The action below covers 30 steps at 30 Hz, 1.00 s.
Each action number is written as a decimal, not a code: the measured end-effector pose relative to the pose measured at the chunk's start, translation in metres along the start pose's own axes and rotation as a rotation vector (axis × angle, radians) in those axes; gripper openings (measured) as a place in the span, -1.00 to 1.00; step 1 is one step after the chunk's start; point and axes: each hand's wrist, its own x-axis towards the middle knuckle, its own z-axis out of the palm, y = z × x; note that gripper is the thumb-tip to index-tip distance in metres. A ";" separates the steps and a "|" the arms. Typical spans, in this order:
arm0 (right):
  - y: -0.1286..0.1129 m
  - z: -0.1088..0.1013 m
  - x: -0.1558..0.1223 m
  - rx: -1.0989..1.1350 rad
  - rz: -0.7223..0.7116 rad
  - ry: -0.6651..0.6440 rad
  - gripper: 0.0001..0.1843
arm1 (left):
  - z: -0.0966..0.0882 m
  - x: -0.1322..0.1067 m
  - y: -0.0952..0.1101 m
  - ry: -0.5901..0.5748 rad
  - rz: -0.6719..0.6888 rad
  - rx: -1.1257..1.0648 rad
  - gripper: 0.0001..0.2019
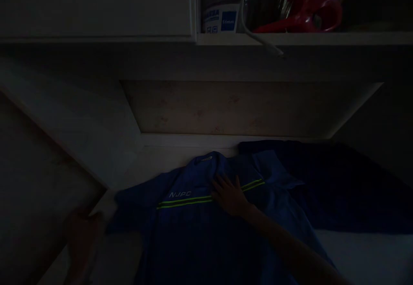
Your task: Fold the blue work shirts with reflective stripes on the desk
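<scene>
A blue short-sleeved shirt [193, 229] lies spread on a pale surface, its collar toward the back wall. Two yellow-green stripes and the letters NJPC run across its chest. Flat on the chest, just below the collar, rests my right hand [229, 195] with its fingers spread. My left hand [82, 229] is off to the left, apart from the shirt's left-side sleeve. It is dark and smeared by motion, so its fingers cannot be made out.
Dark navy cloth [348, 186] lies to the right, partly beneath the shirt. Overhead, a shelf [303, 39] carries red-handled scissors [306, 16] and a labelled package [222, 18]. A white cable [258, 39] hangs over its edge. A white cabinet [97, 10] is at upper left. Light is very dim.
</scene>
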 end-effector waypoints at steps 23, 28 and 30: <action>0.072 0.027 0.134 -0.083 0.167 0.093 -0.25 | 0.183 0.001 0.167 -0.420 0.778 0.288 -0.22; 0.091 0.016 0.164 -0.065 0.131 0.072 -0.32 | 0.202 0.040 0.186 -0.477 0.759 0.315 -0.08; 0.090 0.010 0.166 -0.053 0.110 0.093 -0.34 | 0.203 0.047 0.193 -0.468 0.758 0.312 -0.10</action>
